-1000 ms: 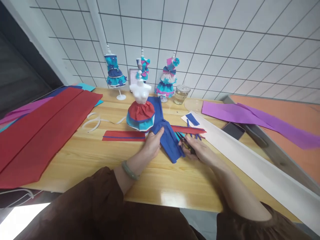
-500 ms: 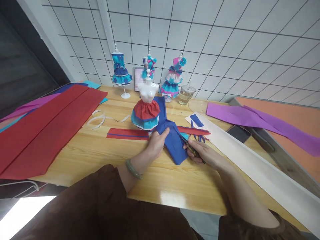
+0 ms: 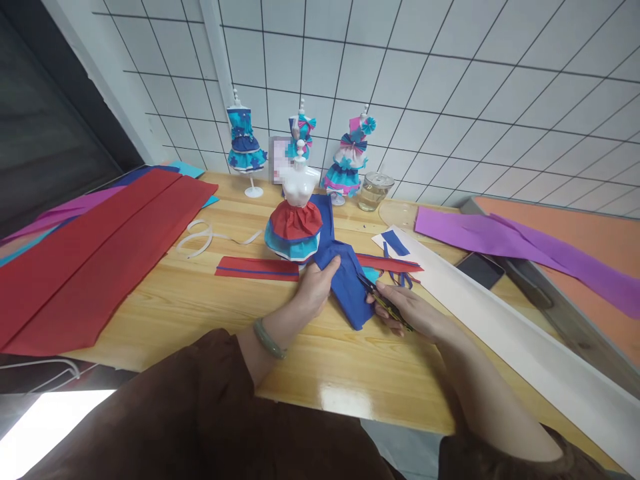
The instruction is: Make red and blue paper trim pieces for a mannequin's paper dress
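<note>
My left hand [image 3: 316, 287] pinches a folded piece of blue crepe paper [image 3: 350, 290] between thumb and fingers. Dark scissors with yellow marks [image 3: 387, 305] are gripped in my right hand [image 3: 400, 308], their blades at the right edge of the blue paper. Just behind my left hand stands a small white mannequin [image 3: 300, 185] wearing a red skirt [image 3: 295, 220] over a light blue layer. The blue paper runs back behind this mannequin. A red strip with a blue line [image 3: 257, 268] lies left of my left hand.
Three dressed mannequins [image 3: 246, 143] and a glass of liquid [image 3: 374, 191] stand by the tiled wall. Red paper [image 3: 100, 267] covers the left side. Narrow scraps [image 3: 395, 267], a long white sheet [image 3: 490, 313], purple paper [image 3: 465, 230] and a phone [image 3: 480, 270] lie right; white ribbon [image 3: 200, 239] lies left.
The scissors have shifted slightly at the blue paper's right edge and more of their blades shows. My left hand holds the paper as before. The whole view has shifted a little.
</note>
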`<action>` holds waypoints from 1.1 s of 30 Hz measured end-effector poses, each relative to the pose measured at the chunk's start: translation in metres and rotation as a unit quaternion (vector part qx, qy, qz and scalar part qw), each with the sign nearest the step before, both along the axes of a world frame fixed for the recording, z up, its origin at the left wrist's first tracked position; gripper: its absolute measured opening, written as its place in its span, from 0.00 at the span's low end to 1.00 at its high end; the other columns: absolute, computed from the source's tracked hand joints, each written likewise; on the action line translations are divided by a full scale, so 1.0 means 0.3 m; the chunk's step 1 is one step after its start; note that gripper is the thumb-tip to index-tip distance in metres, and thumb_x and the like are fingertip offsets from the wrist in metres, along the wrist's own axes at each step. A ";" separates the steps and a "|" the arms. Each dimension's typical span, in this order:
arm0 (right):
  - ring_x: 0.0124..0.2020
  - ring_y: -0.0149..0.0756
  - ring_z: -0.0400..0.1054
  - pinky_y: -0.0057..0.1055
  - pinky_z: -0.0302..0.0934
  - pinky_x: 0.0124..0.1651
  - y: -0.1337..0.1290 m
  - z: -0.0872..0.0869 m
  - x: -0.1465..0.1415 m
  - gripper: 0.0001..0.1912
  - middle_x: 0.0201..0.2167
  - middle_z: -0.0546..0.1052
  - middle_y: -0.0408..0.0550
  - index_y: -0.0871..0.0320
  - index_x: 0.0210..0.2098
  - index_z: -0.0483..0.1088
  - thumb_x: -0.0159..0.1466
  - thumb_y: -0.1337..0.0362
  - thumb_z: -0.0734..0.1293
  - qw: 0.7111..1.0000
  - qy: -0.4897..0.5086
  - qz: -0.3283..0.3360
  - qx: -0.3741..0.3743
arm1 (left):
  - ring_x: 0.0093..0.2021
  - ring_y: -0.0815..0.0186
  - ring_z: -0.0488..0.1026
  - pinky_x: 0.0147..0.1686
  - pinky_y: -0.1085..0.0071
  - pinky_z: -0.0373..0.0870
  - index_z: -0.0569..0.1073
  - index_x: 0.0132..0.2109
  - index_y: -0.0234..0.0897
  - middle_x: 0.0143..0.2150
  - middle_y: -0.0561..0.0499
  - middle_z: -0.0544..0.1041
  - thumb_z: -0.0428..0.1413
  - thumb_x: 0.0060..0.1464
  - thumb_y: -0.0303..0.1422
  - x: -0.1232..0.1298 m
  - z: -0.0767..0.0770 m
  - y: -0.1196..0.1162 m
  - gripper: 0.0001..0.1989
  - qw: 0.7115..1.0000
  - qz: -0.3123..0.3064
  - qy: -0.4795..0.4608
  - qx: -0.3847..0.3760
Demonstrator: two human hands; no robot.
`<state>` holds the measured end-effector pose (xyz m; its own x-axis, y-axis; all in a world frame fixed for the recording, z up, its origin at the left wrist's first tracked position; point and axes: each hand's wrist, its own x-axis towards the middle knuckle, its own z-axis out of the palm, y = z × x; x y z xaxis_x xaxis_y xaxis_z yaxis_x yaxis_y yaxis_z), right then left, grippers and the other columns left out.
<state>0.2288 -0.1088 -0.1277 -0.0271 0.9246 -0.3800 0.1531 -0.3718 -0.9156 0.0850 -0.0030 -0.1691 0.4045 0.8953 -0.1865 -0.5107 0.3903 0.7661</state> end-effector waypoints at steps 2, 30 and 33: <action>0.13 0.23 0.52 0.25 0.47 0.15 0.002 -0.002 0.001 0.23 0.19 0.59 0.36 0.59 0.34 0.64 0.61 0.43 0.57 1.000 0.004 -0.004 0.006 | 0.45 0.61 0.73 0.49 0.64 0.67 0.73 0.42 0.36 0.43 0.48 0.78 0.62 0.45 0.34 0.001 0.000 -0.001 0.15 1.000 0.001 -0.001 0.026; 0.17 0.27 0.54 0.29 0.48 0.20 0.002 0.000 -0.010 0.23 0.20 0.62 0.40 0.57 0.31 0.66 0.61 0.43 0.57 0.998 -0.019 -0.033 0.048 | 0.36 0.64 0.74 0.45 0.61 0.69 0.73 0.38 0.35 0.37 0.49 0.78 0.64 0.41 0.30 -0.005 0.047 -0.036 0.15 0.996 -0.054 -0.064 -0.009; 0.17 0.27 0.54 0.29 0.48 0.20 0.001 -0.001 -0.008 0.23 0.20 0.63 0.41 0.57 0.31 0.67 0.60 0.43 0.58 0.997 -0.039 -0.043 0.047 | 0.35 0.65 0.74 0.43 0.63 0.70 0.73 0.36 0.35 0.36 0.49 0.78 0.63 0.42 0.29 -0.004 0.050 -0.033 0.11 0.996 -0.046 -0.068 -0.020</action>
<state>0.2263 -0.1085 -0.1280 0.0808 0.9538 -0.2893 0.1970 -0.2998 -0.9335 0.0839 -0.0128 -0.1541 0.5085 0.8462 -0.1594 -0.5695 0.4694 0.6748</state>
